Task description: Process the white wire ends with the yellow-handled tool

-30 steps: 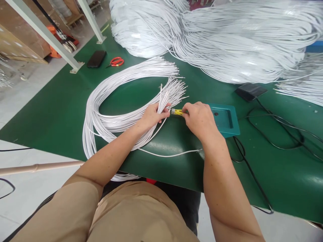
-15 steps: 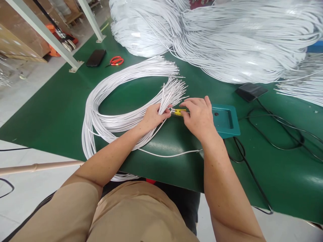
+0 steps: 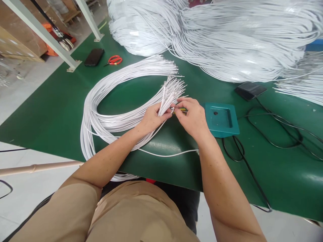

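On the green table (image 3: pixel 63 111) the looped bundle of white wires (image 3: pixel 87 117) lies before us, and our left hand (image 3: pixel 151 119) is closed around it just below the fanned ends; we judge a firm grip there best, so that the ends do not cross. Our right hand (image 3: pixel 193 117), near the teal tray (image 3: pixel 222 132), pinches a small yellow piece (image 3: pixel 182 109) against one wire end, and we should single out that end alone, straight to the piece.

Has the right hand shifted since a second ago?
Yes. The right hand, pinching the yellow piece, has slid left, away from the teal tray, closing on the left hand holding the white wires.
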Motion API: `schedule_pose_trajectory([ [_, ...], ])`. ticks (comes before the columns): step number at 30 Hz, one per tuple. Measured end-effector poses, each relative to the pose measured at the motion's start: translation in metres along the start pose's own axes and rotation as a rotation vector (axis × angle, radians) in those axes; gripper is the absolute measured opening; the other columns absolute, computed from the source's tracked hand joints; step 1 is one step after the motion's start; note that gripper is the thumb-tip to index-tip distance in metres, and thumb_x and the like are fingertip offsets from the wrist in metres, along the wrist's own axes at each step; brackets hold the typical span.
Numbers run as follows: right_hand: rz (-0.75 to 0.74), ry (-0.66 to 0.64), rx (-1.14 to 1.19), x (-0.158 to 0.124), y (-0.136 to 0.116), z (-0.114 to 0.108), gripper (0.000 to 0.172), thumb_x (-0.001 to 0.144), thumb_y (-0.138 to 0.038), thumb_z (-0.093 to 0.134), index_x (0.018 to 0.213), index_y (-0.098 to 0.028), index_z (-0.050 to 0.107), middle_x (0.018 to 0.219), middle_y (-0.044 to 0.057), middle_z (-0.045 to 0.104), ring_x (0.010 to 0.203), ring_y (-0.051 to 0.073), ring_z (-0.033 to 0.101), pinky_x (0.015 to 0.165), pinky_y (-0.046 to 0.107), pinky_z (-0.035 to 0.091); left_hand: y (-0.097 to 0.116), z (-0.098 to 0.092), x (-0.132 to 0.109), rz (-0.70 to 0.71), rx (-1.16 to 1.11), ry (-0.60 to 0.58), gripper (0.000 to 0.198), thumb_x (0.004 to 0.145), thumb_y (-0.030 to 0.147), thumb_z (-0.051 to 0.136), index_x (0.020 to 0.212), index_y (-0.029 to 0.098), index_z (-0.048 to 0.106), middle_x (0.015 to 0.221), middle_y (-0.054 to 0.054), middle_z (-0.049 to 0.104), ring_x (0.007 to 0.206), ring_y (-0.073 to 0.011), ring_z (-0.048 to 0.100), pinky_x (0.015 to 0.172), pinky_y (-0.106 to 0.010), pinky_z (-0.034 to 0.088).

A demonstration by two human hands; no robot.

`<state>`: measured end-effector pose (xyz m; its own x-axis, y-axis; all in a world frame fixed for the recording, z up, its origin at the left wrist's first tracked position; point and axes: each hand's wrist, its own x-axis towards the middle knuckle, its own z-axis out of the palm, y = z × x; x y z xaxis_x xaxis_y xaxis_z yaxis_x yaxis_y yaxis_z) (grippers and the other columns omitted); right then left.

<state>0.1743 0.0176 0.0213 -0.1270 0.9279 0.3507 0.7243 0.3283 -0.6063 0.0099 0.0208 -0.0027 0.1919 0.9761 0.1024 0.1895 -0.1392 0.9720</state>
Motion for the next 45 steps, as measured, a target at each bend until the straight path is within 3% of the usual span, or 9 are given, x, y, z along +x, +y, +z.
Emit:
schedule_pose_trajectory([
  [3,0.043,-0.038,0.001,0.0,-0.002,-0.004,0.014,0.078,-0.014,0.052,0.07,-0.021,0.062,0.101,0.01,0.072,0.1,0.026,0.062,0.088,0.041,0.049,-0.004,-0.002,0.001,0.001,-0.037,0.008,0.036,0.073,0.022,0.071,0.108,0.016,0.071,0.085,-0.001,0.068,0.075,-0.0113,0.06,0.079,-0.025,0.049],
  [6,0.075,-0.034,0.007,0.0,-0.004,-0.005,0.016,0.078,-0.014,0.051,0.081,-0.02,0.066,0.101,0.009,0.072,0.098,0.026,0.063,0.085,0.039,0.05,-0.008,-0.003,0.002,0.008,-0.03,0.0,0.038,0.074,0.024,0.071,0.111,0.017,0.07,0.083,0.0,0.067,0.074,-0.011,0.059,0.077,-0.025,0.048],
  [9,0.071,-0.012,0.063,-0.001,-0.005,-0.002,0.018,0.08,-0.018,0.052,0.088,-0.02,0.068,0.105,0.008,0.072,0.101,0.026,0.063,0.086,0.04,0.05,-0.008,-0.003,0.002,-0.004,-0.012,0.004,0.032,0.072,0.024,0.072,0.103,0.015,0.071,0.085,-0.001,0.069,0.075,-0.0122,0.06,0.076,-0.025,0.048],
  [17,0.152,-0.019,0.201,0.0,-0.004,0.002,0.01,0.076,-0.02,0.056,0.071,-0.022,0.065,0.101,0.005,0.074,0.098,0.023,0.066,0.086,0.04,0.051,0.0,-0.001,-0.001,0.016,0.024,0.011,0.022,0.072,0.02,0.072,0.093,0.014,0.071,0.089,-0.003,0.072,0.081,-0.0143,0.063,0.083,-0.027,0.048],
  [28,0.199,-0.125,0.034,-0.001,-0.007,-0.006,0.012,0.075,-0.019,0.054,0.072,-0.021,0.065,0.09,0.005,0.074,0.083,0.022,0.064,0.079,0.037,0.048,-0.002,-0.004,0.001,0.004,-0.009,0.015,0.034,0.073,0.021,0.071,0.106,0.016,0.07,0.082,0.0,0.068,0.075,-0.0116,0.061,0.079,-0.026,0.049],
  [32,0.156,-0.046,0.115,-0.002,-0.007,-0.002,0.016,0.081,-0.026,0.055,0.087,-0.021,0.069,0.097,0.006,0.074,0.09,0.023,0.065,0.081,0.037,0.05,-0.001,-0.004,0.001,-0.018,-0.015,0.019,0.034,0.071,0.021,0.071,0.105,0.016,0.071,0.081,0.0,0.067,0.073,-0.0117,0.06,0.077,-0.025,0.049],
  [36,0.19,-0.039,0.2,-0.003,-0.005,0.005,0.011,0.079,-0.025,0.058,0.077,-0.021,0.067,0.091,0.005,0.073,0.086,0.022,0.065,0.082,0.038,0.051,-0.002,-0.003,0.002,0.005,-0.014,0.014,0.033,0.071,0.02,0.071,0.104,0.017,0.071,0.082,0.0,0.068,0.077,-0.0132,0.062,0.08,-0.026,0.049],
  [40,0.274,-0.101,0.442,-0.002,-0.003,0.005,0.01,0.075,-0.026,0.061,0.075,-0.02,0.068,0.088,0.003,0.073,0.086,0.02,0.065,0.084,0.036,0.049,-0.003,-0.004,0.001,0.056,0.015,0.012,0.028,0.074,0.02,0.07,0.102,0.016,0.071,0.084,-0.001,0.069,0.079,-0.0137,0.063,0.083,-0.026,0.049],
  [45,0.348,-0.163,0.51,0.0,-0.007,-0.004,0.01,0.071,-0.028,0.061,0.066,-0.019,0.061,0.068,-0.003,0.06,0.069,0.014,0.053,0.07,0.029,0.041,-0.001,-0.005,-0.001,0.153,0.081,0.025,0.017,0.077,0.019,0.068,0.094,0.017,0.071,0.095,-0.003,0.071,0.089,-0.0164,0.064,0.09,-0.029,0.048],
])
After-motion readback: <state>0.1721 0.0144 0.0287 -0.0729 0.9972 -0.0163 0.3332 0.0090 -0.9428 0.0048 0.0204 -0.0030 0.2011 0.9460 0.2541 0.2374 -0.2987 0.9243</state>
